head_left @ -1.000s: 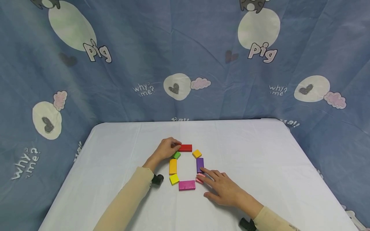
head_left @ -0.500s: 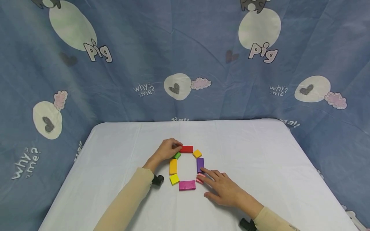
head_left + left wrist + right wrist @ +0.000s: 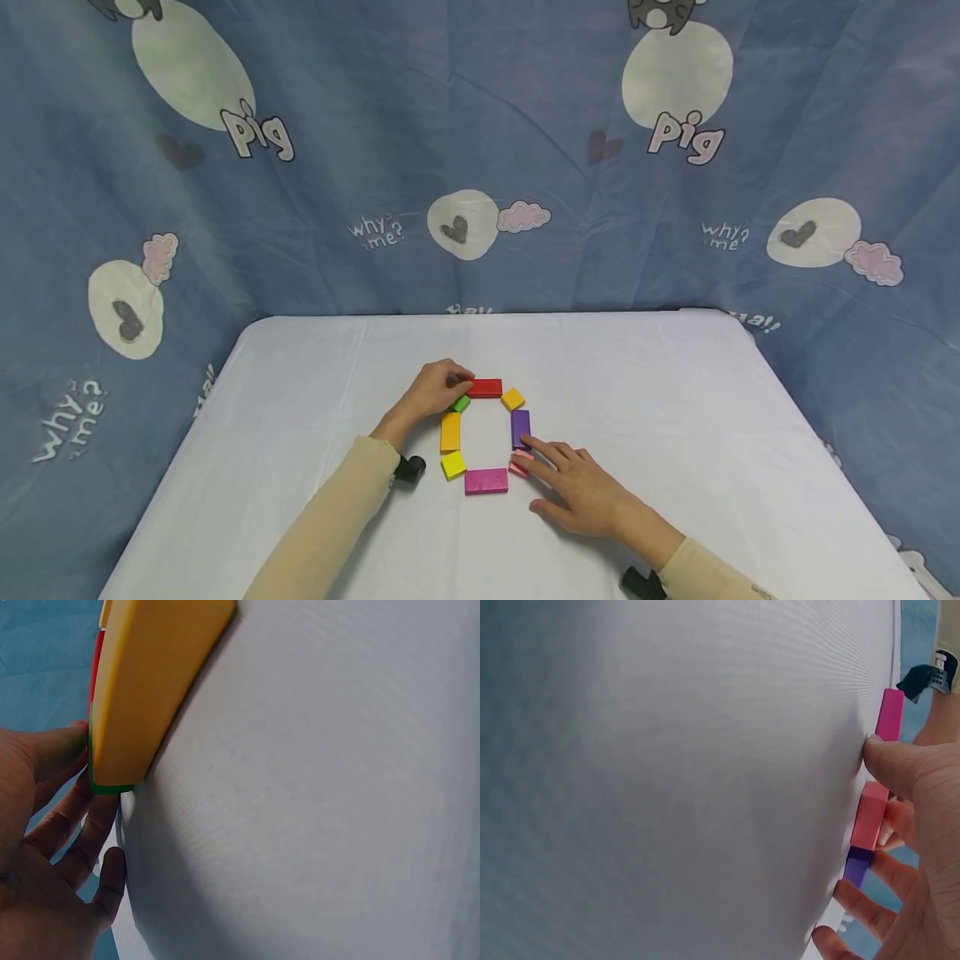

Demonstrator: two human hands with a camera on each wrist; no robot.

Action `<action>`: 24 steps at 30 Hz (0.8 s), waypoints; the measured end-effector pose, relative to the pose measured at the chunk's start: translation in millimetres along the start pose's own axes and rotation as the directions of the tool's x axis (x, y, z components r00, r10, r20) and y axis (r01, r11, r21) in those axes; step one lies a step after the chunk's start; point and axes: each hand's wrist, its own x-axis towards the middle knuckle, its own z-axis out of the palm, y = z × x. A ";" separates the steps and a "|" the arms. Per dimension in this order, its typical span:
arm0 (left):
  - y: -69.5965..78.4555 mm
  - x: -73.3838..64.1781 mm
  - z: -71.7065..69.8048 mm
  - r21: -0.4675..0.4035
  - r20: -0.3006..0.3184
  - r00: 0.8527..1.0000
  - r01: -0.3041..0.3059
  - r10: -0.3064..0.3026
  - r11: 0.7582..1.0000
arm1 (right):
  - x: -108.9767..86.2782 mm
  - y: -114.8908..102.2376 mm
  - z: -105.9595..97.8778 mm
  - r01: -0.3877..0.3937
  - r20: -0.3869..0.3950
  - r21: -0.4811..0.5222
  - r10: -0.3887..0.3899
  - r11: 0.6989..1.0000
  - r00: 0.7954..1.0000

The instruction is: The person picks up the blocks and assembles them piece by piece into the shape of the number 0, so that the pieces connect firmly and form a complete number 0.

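Note:
Coloured wooden-looking blocks lie in a ring. At its far side, my left hand [image 3: 432, 390] pinches the left end of the red block [image 3: 487, 388] between thumb and fingers, just above the green block [image 3: 461, 404]. Fairly straight fingers of my right hand [image 3: 581, 492] touch the purple block [image 3: 520, 427] and the pink block [image 3: 871, 816], which they partly cover in the head view. An amber block [image 3: 450, 433] and a yellow one [image 3: 453, 465] form the left side. The magenta block [image 3: 486, 481] is nearest me; an orange block [image 3: 513, 399] sits at far right.
A white cloth covers the table [image 3: 637, 375], its surface stretching out on both sides of the ring. Behind it hangs a blue printed curtain [image 3: 480, 125]. Dark wrist cameras [image 3: 410, 469] stick out beside the sleeves.
My left hand has shifted the red block slightly right and toward me, closer to the orange block. The right hand has stayed in place.

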 end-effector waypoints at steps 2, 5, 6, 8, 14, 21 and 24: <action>-0.1 -0.8 0.2 0.002 0.001 1.000 0.003 -0.003 1.000 | 0.0 -0.1 0.4 0.000 0.002 0.003 0.000 1.000 1.000; 0.3 -2.2 0.0 0.001 0.000 1.000 0.008 -0.008 1.000 | 0.0 -0.5 0.8 0.001 0.003 0.004 -0.001 1.000 1.000; 0.6 -2.7 -0.1 -0.002 0.000 1.000 0.009 -0.009 1.000 | -0.1 -0.6 0.8 0.002 0.002 0.005 -0.002 1.000 1.000; 1.1 -3.2 -0.2 -0.005 0.001 1.000 0.012 -0.012 1.000 | 0.0 -0.6 0.8 0.005 -0.003 0.007 -0.005 1.000 1.000; 2.6 -3.8 -1.4 -0.011 0.000 1.000 0.013 -0.013 1.000 | 0.7 -0.9 -0.1 0.007 -0.002 0.006 -0.007 1.000 1.000; -1.1 -6.0 -2.6 -0.038 -0.037 0.999 -0.022 0.021 0.999 | 1.3 -1.8 -0.4 -0.010 -0.005 0.022 0.010 1.000 1.000; -1.8 -14.3 -6.7 -0.032 -0.077 0.996 -0.051 0.049 0.998 | 0.9 -1.0 -2.7 -0.036 -0.024 0.054 0.038 0.998 0.999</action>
